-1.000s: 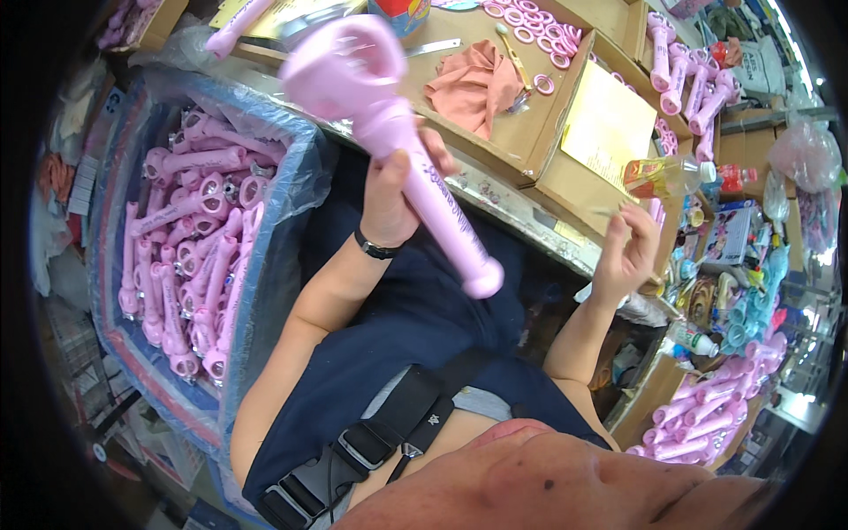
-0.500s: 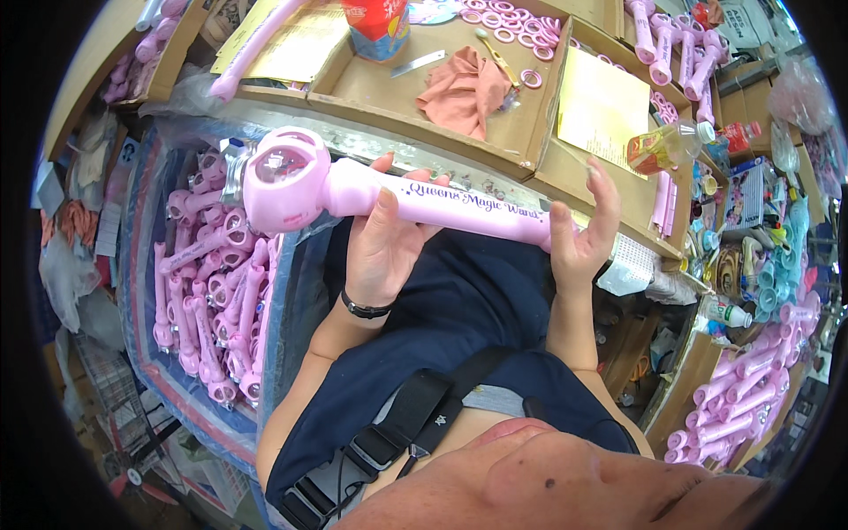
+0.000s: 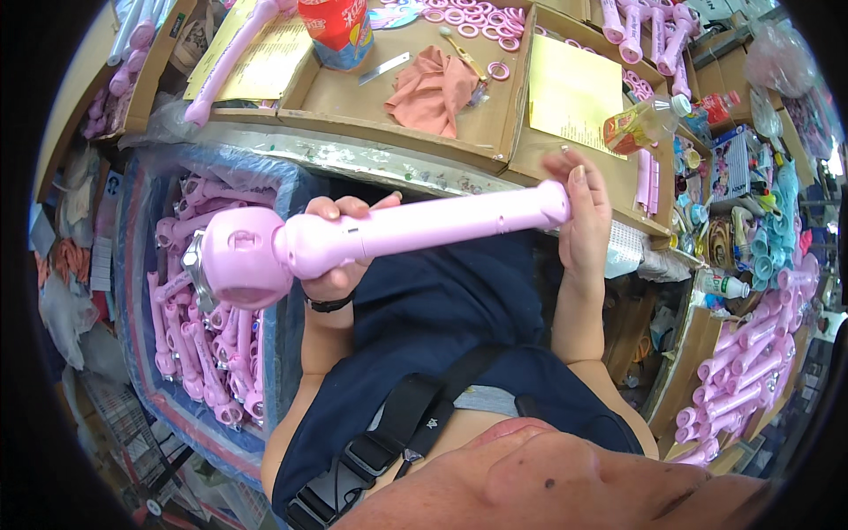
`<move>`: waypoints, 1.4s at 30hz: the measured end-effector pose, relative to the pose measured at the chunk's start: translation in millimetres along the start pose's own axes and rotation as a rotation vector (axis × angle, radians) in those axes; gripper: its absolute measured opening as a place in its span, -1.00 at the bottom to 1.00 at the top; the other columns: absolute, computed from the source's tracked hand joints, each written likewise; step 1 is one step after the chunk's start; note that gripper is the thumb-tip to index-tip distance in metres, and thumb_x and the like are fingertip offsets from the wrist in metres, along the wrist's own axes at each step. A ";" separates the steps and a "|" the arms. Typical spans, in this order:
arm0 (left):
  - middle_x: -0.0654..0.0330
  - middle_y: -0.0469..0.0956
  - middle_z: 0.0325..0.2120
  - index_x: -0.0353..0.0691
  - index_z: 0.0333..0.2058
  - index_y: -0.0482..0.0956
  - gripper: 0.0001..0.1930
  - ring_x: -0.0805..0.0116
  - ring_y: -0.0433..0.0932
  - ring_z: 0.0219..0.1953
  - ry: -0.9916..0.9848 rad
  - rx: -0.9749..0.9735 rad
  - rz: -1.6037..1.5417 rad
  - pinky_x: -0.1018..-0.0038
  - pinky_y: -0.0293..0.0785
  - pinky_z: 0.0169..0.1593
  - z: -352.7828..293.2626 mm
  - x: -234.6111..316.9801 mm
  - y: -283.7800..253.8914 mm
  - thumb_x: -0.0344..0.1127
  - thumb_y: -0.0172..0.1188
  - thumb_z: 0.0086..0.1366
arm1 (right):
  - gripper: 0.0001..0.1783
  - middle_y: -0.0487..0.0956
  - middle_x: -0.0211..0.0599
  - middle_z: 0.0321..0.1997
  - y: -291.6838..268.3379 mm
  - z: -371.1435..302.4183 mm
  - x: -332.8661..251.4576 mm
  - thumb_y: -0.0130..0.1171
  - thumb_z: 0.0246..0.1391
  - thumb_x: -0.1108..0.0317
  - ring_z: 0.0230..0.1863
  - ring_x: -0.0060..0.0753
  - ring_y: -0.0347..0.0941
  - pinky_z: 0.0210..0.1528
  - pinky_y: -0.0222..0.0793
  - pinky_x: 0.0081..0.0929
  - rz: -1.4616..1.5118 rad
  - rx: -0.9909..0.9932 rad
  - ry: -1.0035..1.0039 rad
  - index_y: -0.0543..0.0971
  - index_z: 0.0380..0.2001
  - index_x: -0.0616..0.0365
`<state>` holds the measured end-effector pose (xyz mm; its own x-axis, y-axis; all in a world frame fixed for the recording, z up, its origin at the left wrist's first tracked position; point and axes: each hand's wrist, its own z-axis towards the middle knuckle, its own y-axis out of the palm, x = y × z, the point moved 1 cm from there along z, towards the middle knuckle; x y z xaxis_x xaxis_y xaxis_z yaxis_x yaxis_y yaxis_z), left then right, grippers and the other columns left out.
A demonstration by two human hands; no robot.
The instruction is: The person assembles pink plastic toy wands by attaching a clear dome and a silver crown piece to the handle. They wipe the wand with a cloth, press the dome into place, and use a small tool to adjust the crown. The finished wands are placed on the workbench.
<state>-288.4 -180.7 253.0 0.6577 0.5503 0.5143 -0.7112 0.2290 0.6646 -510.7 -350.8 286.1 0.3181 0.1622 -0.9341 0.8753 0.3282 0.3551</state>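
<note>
A pink toy wand (image 3: 424, 223) lies nearly level across my front, its round head to the left with a silvery metal piece on the outer side. My left hand (image 3: 331, 281) is closed around the wand just below the head, fingers partly hidden behind it. Beside the handle's far end is my right hand (image 3: 585, 216), its fingers raised and apart, the end of the handle resting against it. The wand's plain side, with small slots and holes, faces up.
At left, a blue-lined bin (image 3: 287, 353) holds many pink wands. Beyond my hands, a cardboard tray (image 3: 353, 99) carries pink rings (image 3: 477, 21), an orange cloth (image 3: 430, 93), a brush and a red packet (image 3: 337, 34). At right are a bottle (image 3: 645, 124) and stacked pink handles (image 3: 738, 380).
The wand has been rolled over, so its lettered side no longer shows, and its head has dropped nearer to me. My right fingers have shifted at the handle's end.
</note>
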 end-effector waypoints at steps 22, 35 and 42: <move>0.21 0.21 0.21 -0.08 0.15 0.18 -0.56 0.05 0.16 0.26 0.005 0.526 0.086 -0.07 0.19 0.23 -5.5 -47.4 35.3 -0.26 0.02 0.33 | -0.93 0.45 -0.39 -0.52 62.0 -32.1 28.4 0.12 0.13 0.47 -0.55 -0.66 0.29 -0.51 0.20 -0.67 0.397 0.013 -0.037 0.43 -0.39 0.15; 0.16 0.23 0.16 -0.11 0.10 0.22 -0.59 0.17 0.27 0.19 -0.008 0.670 -0.043 -0.02 0.27 0.21 -1.3 -47.6 46.5 -0.34 0.07 0.31 | -0.91 0.48 -0.33 -0.49 63.7 -37.9 41.9 0.13 0.13 0.45 -0.53 -0.59 0.33 -0.43 0.26 -0.66 0.193 0.052 -0.169 0.43 -0.37 0.19; 0.15 0.25 0.15 -0.13 0.10 0.22 -0.58 0.16 0.29 0.18 -0.011 0.686 -0.032 -0.02 0.28 0.20 -0.1 -47.0 47.1 -0.34 0.08 0.30 | -0.89 0.47 -0.33 -0.50 63.4 -36.2 43.9 0.15 0.12 0.44 -0.51 -0.58 0.33 -0.40 0.27 -0.65 0.156 0.059 -0.165 0.43 -0.38 0.21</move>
<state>-352.8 -195.7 260.2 0.6808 0.5427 0.4918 -0.3758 -0.3175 0.8706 -454.4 -289.1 268.9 0.5023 0.0507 -0.8632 0.8290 0.2556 0.4974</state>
